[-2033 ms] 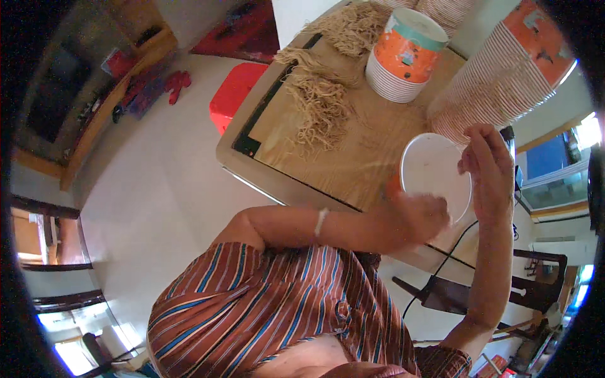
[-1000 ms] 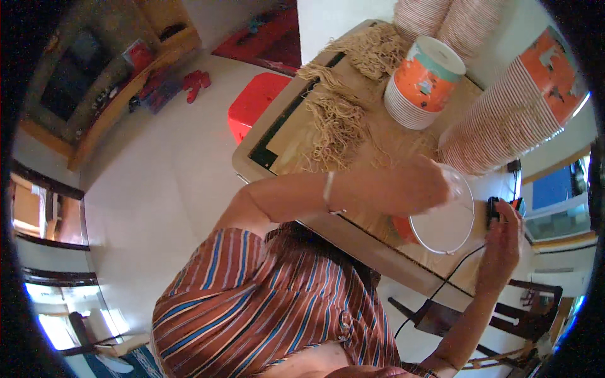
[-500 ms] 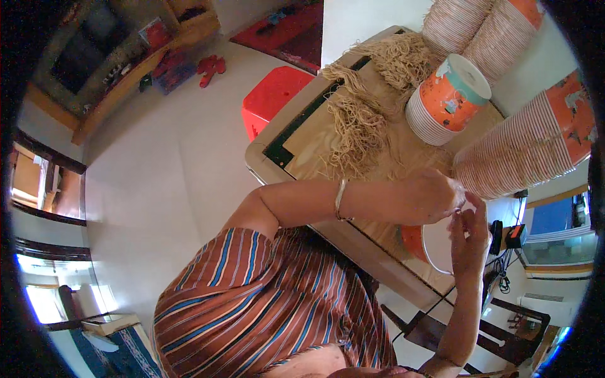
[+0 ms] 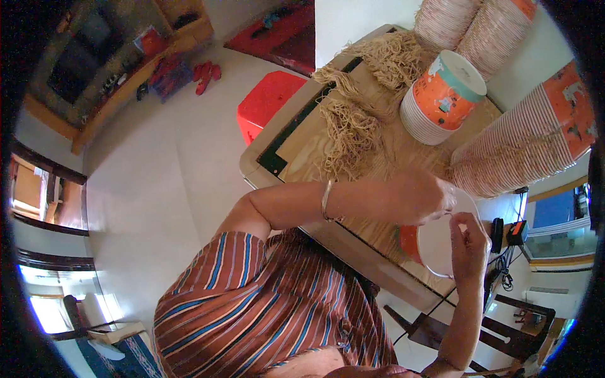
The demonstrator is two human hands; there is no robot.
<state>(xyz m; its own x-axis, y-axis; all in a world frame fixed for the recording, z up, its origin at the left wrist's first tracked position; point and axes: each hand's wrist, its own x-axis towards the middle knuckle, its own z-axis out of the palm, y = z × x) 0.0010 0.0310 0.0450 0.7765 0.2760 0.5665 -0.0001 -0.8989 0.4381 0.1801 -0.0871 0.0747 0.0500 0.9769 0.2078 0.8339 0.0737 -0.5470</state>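
Note:
An orange paper tub (image 4: 436, 249) with a white inside lies by the table's near right edge, its mouth towards me. Over that mouth my left hand (image 4: 425, 198) is closed, fingertips pinched together; a bangle sits on the wrist. My right hand (image 4: 469, 246) meets it from the right, thumb and fingers bent into a pinch. Whatever the fingertips hold is too small to make out. Beyond my left hand, a short stack of orange-and-teal paper tubs (image 4: 444, 97) stands upside down. Loose beige twine (image 4: 350, 129) lies in tangled bundles to its left.
Tall stacks of paper tubs (image 4: 526, 138), tied round with twine, stand at the right and back. The wooden tabletop (image 4: 302, 148) has a raised rim. A red plastic stool (image 4: 268, 104) is beside the table. Black cables (image 4: 504, 268) hang at the right.
The right hand's raised fingers have folded down into a pinch. My left hand has shifted slightly left, and more of the tub's rim shows. The whole view has moved a little.

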